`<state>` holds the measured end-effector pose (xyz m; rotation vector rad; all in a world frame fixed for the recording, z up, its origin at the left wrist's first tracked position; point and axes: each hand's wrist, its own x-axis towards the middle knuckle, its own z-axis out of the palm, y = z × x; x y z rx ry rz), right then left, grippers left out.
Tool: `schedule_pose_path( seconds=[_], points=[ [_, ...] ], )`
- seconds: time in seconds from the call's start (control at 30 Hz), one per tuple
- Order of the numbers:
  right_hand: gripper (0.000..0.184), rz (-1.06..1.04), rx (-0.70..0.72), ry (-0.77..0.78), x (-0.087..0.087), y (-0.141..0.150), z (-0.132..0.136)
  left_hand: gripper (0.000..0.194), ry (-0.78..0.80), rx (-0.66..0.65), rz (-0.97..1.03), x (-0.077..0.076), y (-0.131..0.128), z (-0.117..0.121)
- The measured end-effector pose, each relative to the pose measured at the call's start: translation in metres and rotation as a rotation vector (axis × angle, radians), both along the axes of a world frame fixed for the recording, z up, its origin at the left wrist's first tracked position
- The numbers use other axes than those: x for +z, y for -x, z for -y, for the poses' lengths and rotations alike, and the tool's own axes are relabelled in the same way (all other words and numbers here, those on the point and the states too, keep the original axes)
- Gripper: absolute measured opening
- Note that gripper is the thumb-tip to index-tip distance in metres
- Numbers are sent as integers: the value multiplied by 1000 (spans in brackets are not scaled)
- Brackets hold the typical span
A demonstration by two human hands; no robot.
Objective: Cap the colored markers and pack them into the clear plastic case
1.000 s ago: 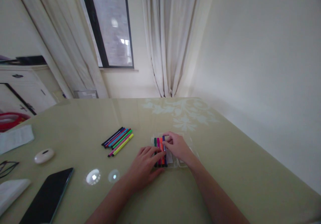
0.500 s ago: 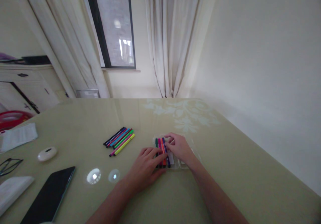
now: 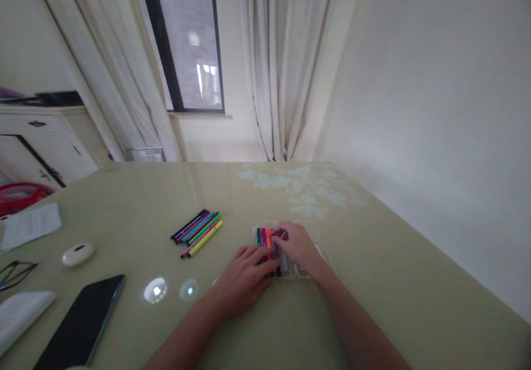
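Note:
A clear plastic pen case [image 3: 321,251] lies on the green table, holding several felt-tip markers [image 3: 264,237] side by side: green, pink, orange and purple. My left hand [image 3: 244,281] lies flat on the near ends of these markers, fingers stretched out. My right hand [image 3: 296,245] rests over the case with its fingertips curled onto the purple marker at the right of the row. Several loose markers [image 3: 198,229] lie in a bundle on the table to the left, apart from both hands.
A black phone [image 3: 81,326] lies at the near left, with a white oval object [image 3: 77,254], glasses [image 3: 12,275] and a folded cloth [image 3: 30,223] beyond it. A white wall runs along the table's right edge; a window and curtains stand behind.
My right fingertips have slid a little toward me along the purple marker, pressing it down into the row. My left hand has stayed on the markers' near ends.

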<state>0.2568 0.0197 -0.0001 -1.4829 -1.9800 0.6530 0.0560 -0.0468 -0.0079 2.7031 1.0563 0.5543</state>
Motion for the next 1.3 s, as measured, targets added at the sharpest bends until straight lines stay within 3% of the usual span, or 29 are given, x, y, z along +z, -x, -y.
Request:
schedule_pose_path(
  seconds=[0.23,0.47,0.8,1.17,1.23,1.3],
  points=[
    [27,30,92,93,8,-12,-1,39,-6,30,21,-1,0,-2],
    [43,33,168,61,4,-15,-1,43,-28,78,7,-2,2,-5],
    [32,-10,168,-23,1,3,2,40,-29,120,-12,-3,16,-13],
    [28,-12,160,-16,-4,5,2,37,-40,116,38,-2,14,-13],
    [26,-36,136,-15,-5,5,1,32,-37,203,82,-1,21,-19],
    [24,-62,98,-23,-5,6,1,29,-80,411,94,1,34,-26]
  ],
)
